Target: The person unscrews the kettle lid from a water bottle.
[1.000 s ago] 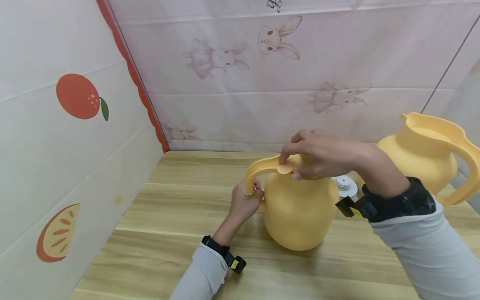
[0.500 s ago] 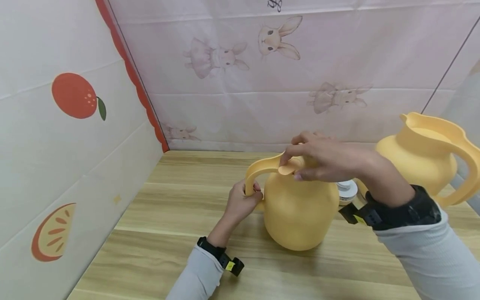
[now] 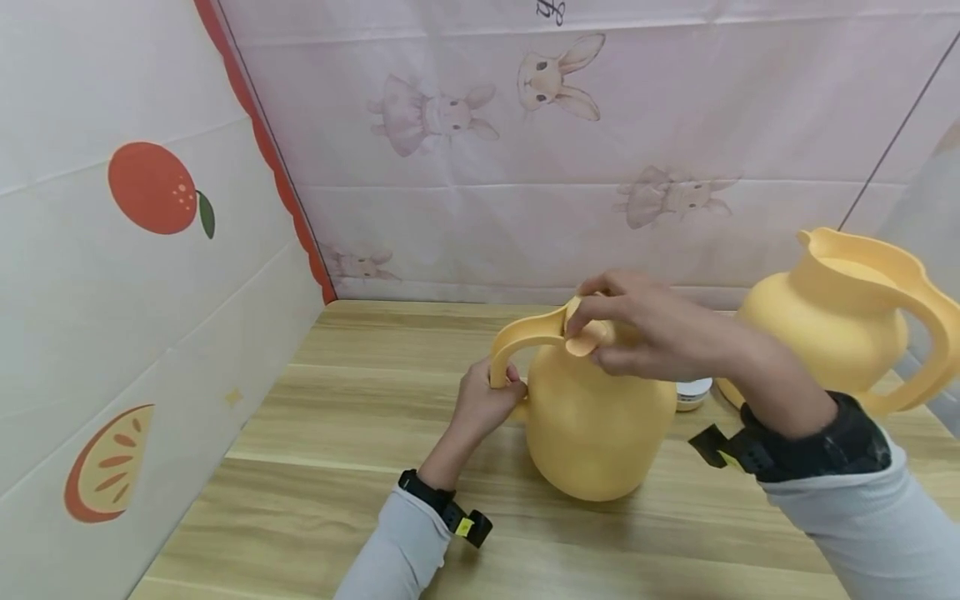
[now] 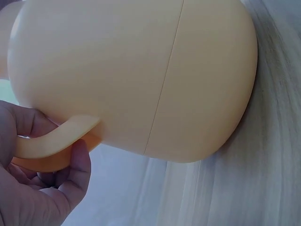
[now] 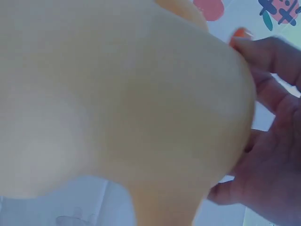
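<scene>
Yellow jug (image 3: 600,433), left hand (image 3: 483,402) curled snug round the handle (image 3: 527,330), probably just steadying it while the right hand (image 3: 651,330), up above, pinches the lid tab (image 3: 582,342).

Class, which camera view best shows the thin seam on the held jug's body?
The left wrist view: up close, the seam runs clearly across the held jug. The head view shows the jug's body but no visible seam; the right wrist view shows none either.
</scene>
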Tool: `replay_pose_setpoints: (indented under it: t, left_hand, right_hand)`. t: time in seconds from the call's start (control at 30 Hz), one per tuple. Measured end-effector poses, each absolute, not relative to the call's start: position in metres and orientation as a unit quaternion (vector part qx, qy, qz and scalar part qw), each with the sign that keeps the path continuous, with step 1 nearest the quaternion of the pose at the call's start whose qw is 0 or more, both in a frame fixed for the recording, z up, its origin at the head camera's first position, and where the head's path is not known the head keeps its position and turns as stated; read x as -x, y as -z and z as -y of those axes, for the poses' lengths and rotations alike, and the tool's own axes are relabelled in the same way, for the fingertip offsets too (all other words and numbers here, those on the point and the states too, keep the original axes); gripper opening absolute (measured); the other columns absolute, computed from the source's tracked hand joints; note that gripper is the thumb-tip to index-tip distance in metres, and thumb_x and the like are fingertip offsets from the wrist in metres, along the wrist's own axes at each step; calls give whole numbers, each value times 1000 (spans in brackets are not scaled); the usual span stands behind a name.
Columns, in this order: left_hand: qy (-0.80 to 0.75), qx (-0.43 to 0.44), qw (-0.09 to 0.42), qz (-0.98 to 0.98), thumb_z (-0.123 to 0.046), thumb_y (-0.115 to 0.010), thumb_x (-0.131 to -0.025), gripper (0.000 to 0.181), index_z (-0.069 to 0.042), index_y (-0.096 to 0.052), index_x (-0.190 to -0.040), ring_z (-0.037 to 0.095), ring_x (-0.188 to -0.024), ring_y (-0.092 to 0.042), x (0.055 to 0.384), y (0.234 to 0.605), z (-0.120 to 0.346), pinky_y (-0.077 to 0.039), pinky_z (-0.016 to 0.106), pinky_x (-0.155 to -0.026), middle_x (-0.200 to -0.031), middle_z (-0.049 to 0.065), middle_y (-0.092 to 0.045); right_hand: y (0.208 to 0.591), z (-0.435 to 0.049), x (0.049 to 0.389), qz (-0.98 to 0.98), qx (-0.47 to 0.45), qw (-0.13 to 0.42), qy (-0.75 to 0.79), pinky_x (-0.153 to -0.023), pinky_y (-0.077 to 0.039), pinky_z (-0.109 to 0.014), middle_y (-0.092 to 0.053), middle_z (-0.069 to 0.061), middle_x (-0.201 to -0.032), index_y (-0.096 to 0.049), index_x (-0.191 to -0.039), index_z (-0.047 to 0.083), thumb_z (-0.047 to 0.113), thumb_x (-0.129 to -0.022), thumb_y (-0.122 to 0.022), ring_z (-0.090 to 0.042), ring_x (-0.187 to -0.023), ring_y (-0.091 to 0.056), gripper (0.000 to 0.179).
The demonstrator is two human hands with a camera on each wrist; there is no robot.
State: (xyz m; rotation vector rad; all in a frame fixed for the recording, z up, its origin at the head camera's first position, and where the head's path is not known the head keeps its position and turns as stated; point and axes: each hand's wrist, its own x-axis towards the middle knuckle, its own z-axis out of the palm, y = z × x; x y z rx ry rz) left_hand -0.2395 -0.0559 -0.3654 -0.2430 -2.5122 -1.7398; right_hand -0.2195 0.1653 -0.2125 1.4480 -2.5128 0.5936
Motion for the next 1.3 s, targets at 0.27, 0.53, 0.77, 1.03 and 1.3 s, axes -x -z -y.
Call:
replay_pose_setpoints:
  t: [0.27,0.53,0.77,1.03,1.3]
  left_hand:
    - [551,72,70,828,-3,-61,-68,8,-8,-57,-71,13,-52,-45,239,366,54,-36,26,-46,-57,-1,-47]
    - [565,51,79,820,-4,-63,-68,8,-11,-59,-71,15,-57,-52,236,368,54,-42,29,-48,-64,0,-57]
    - [584,44,78,807,-5,-65,-69,8,-12,-60,-69,17,-62,-54,231,367,55,-44,30,-51,-65,1,-58]
    - [595,48,79,798,-2,-65,-69,13,-13,-59,-69,17,-66,-53,231,369,56,-44,30,-53,-66,1,-57]
    - [600,59,73,795,-2,-65,-70,10,-10,-58,-69,15,-61,-52,232,371,54,-42,28,-49,-65,1,-55]
  right_hand:
    - [228,-164,217,827,-485,146,-244,-83,-37,-51,-56,-12,-110,-60,-89,21,24,-75,-77,-32,-108,-49,22]
    - [234,-163,211,827,-470,178,-252,-84,-34,-53,-56,-12,-115,-60,-85,20,20,-79,-72,-31,-111,-48,13]
    - [237,-165,208,818,-478,181,-263,-81,-36,-49,-54,-15,-120,-60,-87,17,13,-79,-69,-32,-110,-49,13]
    - [237,-168,201,816,-480,182,-265,-78,-37,-42,-54,-15,-121,-60,-88,14,8,-79,-66,-30,-109,-49,12]
    - [241,-179,193,805,-477,219,-278,-78,-39,-29,-57,-10,-117,-59,-88,17,6,-76,-63,-27,-107,-52,16]
